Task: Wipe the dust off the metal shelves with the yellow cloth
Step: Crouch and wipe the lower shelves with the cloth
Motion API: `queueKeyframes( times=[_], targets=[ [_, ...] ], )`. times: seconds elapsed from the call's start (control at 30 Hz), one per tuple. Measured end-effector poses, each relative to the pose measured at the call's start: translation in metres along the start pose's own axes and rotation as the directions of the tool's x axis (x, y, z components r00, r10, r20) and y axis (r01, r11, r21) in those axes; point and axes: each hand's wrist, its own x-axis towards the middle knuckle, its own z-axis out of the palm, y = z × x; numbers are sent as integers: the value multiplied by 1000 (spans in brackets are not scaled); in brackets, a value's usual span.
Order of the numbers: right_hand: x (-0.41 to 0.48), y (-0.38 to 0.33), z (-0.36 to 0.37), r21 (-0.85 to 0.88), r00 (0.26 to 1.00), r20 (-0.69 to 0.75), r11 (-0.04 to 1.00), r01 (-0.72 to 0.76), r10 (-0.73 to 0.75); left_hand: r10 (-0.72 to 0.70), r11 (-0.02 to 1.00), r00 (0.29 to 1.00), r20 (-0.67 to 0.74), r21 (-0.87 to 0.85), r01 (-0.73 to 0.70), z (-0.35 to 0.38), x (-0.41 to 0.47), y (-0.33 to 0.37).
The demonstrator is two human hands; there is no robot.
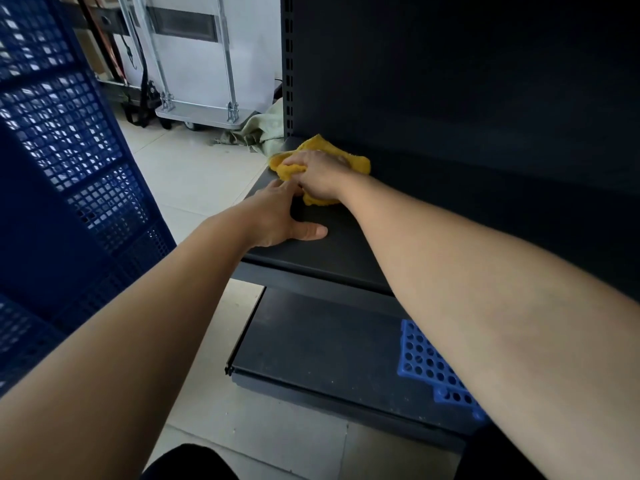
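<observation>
Fingers point(294, 167) of the right hand point(317, 174) bunch the yellow cloth point(356, 163) on the metal shelf point(332, 251) — left hand point(277, 216) splayed flat beside it — where a hurried sweep risks leaving dust in the corner.

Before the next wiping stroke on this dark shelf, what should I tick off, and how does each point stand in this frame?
1. Right hand grips the yellow cloth: ok, fingers closed on it.
2. Cloth lies on the upper shelf: ok, at its far left corner.
3. Left hand holds no cloth: ok, it rests flat on the shelf by the cloth.
4. Shelf path to the right free of objects: ok as far as seen; the surface is dark.
5. Dust remaining on the upper shelf: cannot tell.
6. Lower shelf ready for wiping: not ok, specks show and a blue perforated rack sits on it.
</observation>
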Motion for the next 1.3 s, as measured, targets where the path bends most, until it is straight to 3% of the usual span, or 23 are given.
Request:
queueKeyframes(
  times=[0.3, 0.77, 1.03, 1.2, 1.3],
  targets=[
    [-73, 16, 9, -62, 990, -88, 991, -116, 110, -71, 997, 996, -45, 18, 72, 6, -12, 7],
    [-154, 29, 11, -32, 992, -95, 996, -85, 82, 70, 992, 996, 55, 103, -75, 16, -57, 56],
    [-214, 109, -21, -78, 952, -186, 962, -261, 243, 237, 970, 971, 41, 54, -239, 52, -46, 128],
    [-257, 171, -42, -22, 834, -237, 856, -517, 498, 339, 939, 938, 68, 32, -342, 76, -41, 172],
    [-256, 175, -39, -5, 798, -275, 829, -559, 536, 371, 927, 925, 83, 21, -374, 87, -38, 184]
  ],
)
